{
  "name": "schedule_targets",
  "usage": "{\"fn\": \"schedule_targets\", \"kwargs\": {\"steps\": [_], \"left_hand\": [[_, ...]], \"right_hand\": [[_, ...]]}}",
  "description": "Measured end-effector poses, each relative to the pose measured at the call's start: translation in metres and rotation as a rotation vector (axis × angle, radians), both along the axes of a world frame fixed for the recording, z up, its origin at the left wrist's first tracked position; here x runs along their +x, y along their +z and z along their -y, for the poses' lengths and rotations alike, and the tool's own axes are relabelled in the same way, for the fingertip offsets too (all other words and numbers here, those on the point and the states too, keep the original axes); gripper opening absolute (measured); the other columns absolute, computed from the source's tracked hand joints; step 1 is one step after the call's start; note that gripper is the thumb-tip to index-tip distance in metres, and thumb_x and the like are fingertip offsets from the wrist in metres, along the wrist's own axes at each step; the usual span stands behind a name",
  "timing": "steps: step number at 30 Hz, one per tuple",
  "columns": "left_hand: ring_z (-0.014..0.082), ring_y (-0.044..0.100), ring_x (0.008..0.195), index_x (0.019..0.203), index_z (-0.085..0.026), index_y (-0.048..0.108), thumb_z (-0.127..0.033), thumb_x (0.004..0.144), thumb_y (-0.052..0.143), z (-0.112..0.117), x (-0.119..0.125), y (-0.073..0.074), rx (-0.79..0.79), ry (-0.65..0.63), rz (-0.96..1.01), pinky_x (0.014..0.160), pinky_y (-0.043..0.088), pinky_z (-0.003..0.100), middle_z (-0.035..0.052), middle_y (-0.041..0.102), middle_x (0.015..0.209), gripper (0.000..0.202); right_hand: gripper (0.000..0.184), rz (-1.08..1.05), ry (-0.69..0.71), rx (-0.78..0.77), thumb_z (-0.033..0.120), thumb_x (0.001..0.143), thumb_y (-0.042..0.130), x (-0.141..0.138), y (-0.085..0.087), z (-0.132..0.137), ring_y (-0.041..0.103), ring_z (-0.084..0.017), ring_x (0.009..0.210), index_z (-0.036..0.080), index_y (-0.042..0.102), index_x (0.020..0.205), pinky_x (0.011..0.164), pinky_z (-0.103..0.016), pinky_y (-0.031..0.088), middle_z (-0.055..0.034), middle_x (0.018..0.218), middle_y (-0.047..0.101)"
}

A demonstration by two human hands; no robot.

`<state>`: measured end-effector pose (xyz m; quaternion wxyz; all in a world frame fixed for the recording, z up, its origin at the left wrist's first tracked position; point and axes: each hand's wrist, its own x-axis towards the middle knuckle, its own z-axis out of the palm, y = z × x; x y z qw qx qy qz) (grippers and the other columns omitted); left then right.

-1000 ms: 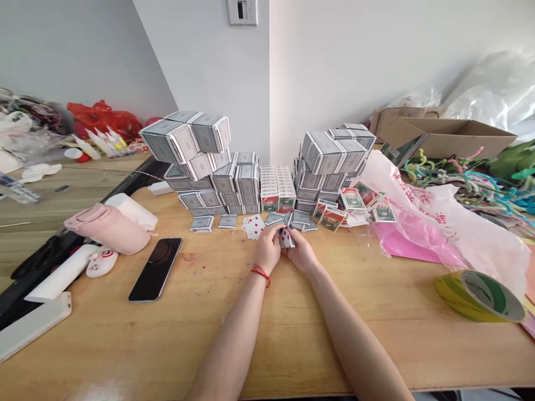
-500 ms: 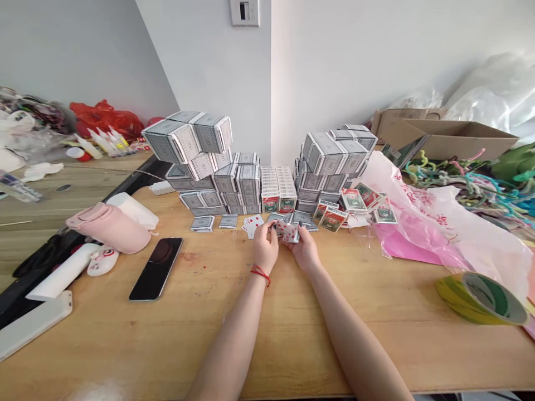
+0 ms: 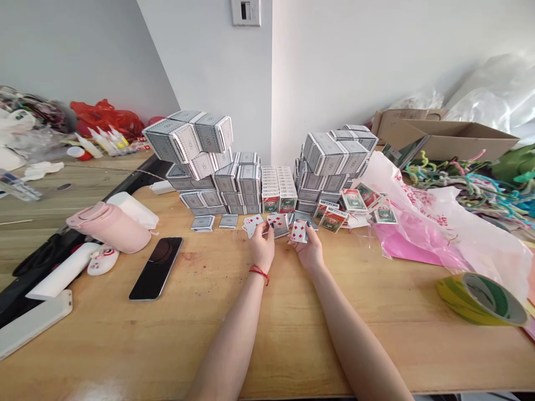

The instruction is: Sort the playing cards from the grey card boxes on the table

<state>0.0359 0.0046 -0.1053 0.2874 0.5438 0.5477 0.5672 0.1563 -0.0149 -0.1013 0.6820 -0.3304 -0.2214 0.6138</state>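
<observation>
My left hand (image 3: 262,248) pinches a red diamond playing card (image 3: 275,219) between thumb and fingers. In my right hand (image 3: 311,252) is a small stack of playing cards (image 3: 298,231), with a red diamond card facing up. A few face-up cards (image 3: 251,224) lie on the table just left of my left hand. Behind my hands, other cards lie partly hidden. Small face-down piles (image 3: 228,221) rest further left. Two rows of boxed card decks (image 3: 278,186) stand directly beyond my hands.
Tall stacks of grey-patterned decks rise at left (image 3: 190,161) and right (image 3: 334,161). Loose card boxes (image 3: 353,200) lie beside pink-and-white plastic (image 3: 434,223). A phone (image 3: 156,269) and pink bottle (image 3: 111,227) are on the left, and a tape roll (image 3: 455,298) on the right.
My hands have drawn apart. A card has come away from the stack into my left hand, while my right hand moved slightly right with the other cards.
</observation>
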Motion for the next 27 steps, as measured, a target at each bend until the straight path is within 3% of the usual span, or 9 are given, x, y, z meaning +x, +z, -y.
{"fn": "schedule_targets", "kwargs": {"steps": [4,7,12,17,23,27], "left_hand": [[0.0140,0.061,0.078,0.090,-0.016,0.054,-0.027,0.076,0.053,0.002,0.002,0.000,0.013,-0.133,0.010,0.070,0.050,0.027,0.0065,0.063,0.088,0.018],[0.0131,0.060,0.074,0.085,-0.017,0.053,-0.027,0.075,0.055,0.006,0.005,0.002,0.039,-0.258,-0.059,0.068,0.050,0.027,0.0043,0.061,0.082,0.015],[0.0168,0.053,0.098,0.075,-0.018,0.050,-0.017,0.070,0.056,0.012,0.007,0.011,0.170,-0.402,-0.230,0.082,0.046,0.032,0.0065,0.055,0.100,0.008],[0.0183,0.047,0.107,0.067,-0.019,0.045,-0.011,0.066,0.057,0.016,0.004,0.017,0.215,-0.451,-0.348,0.092,0.040,0.036,0.0062,0.051,0.108,0.014],[0.0202,0.043,0.114,0.067,-0.019,0.048,-0.014,0.069,0.056,0.015,0.003,0.015,0.202,-0.467,-0.416,0.095,0.038,0.039,0.0063,0.047,0.120,0.010],[0.0202,0.045,0.112,0.073,-0.019,0.049,-0.015,0.070,0.057,0.014,0.004,0.012,0.192,-0.489,-0.396,0.093,0.040,0.039,0.0053,0.050,0.118,0.008]], "right_hand": [[0.031,-0.007,-0.059,-0.004,0.042,0.069,0.060,0.005,0.000,-0.003,0.062,-0.019,0.071,0.022,0.057,0.093,0.062,-0.035,0.052,-0.0024,0.088,0.064],[0.032,0.035,-0.070,-0.001,0.043,0.069,0.059,0.006,0.000,-0.004,0.061,-0.018,0.071,0.023,0.058,0.094,0.062,-0.034,0.051,-0.0026,0.087,0.064],[0.036,0.206,-0.104,-0.012,0.043,0.068,0.061,0.001,0.000,-0.003,0.059,-0.017,0.069,0.024,0.058,0.098,0.060,-0.030,0.047,-0.0022,0.087,0.064],[0.035,0.400,-0.131,0.018,0.044,0.068,0.061,-0.002,-0.004,-0.001,0.055,-0.016,0.072,0.023,0.060,0.096,0.062,-0.027,0.044,-0.0009,0.085,0.062],[0.034,0.448,-0.153,0.010,0.045,0.068,0.061,0.001,-0.005,-0.002,0.054,-0.016,0.076,0.022,0.061,0.094,0.066,-0.028,0.043,-0.0013,0.087,0.061],[0.036,0.470,-0.171,0.000,0.047,0.067,0.060,0.000,-0.007,-0.004,0.054,-0.017,0.075,0.021,0.060,0.092,0.066,-0.029,0.043,-0.0017,0.088,0.062]]}}
